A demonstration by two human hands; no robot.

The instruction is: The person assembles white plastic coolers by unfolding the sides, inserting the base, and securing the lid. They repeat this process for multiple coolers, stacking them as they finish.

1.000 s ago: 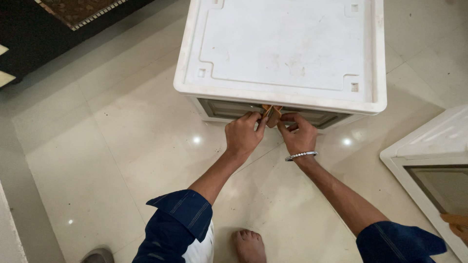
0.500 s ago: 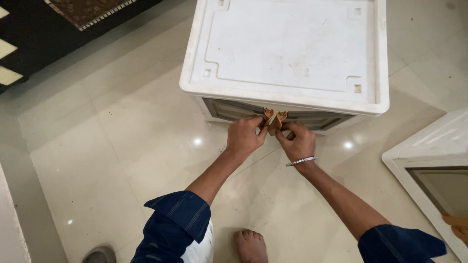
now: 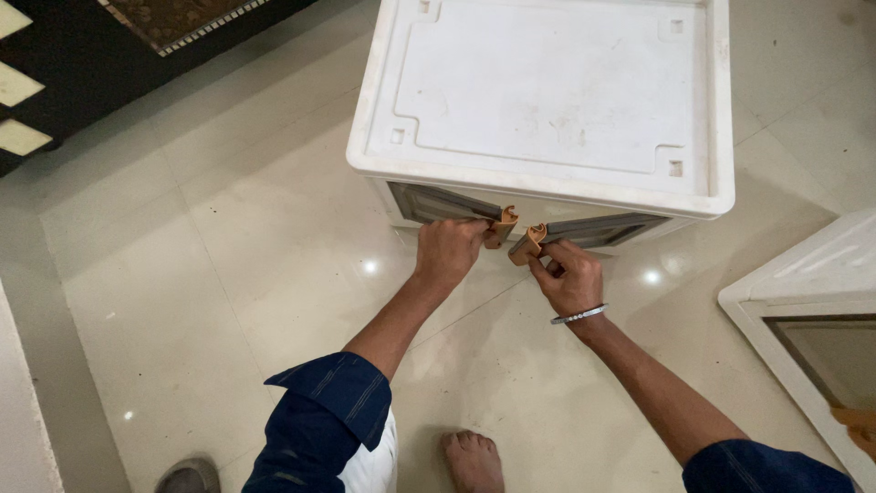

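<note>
Left hand [image 3: 449,256], right hand [image 3: 570,277], upright door handles [image 3: 501,226]

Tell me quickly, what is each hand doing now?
Left hand: closed on the left brown door handle of the white cabinet.
Right hand: closed on the right brown door handle.

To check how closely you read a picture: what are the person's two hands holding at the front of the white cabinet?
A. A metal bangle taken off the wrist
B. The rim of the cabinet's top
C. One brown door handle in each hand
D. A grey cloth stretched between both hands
C: the left hand grips the left brown handle and the right hand the right brown handle, under the top of the white cabinet.
</note>
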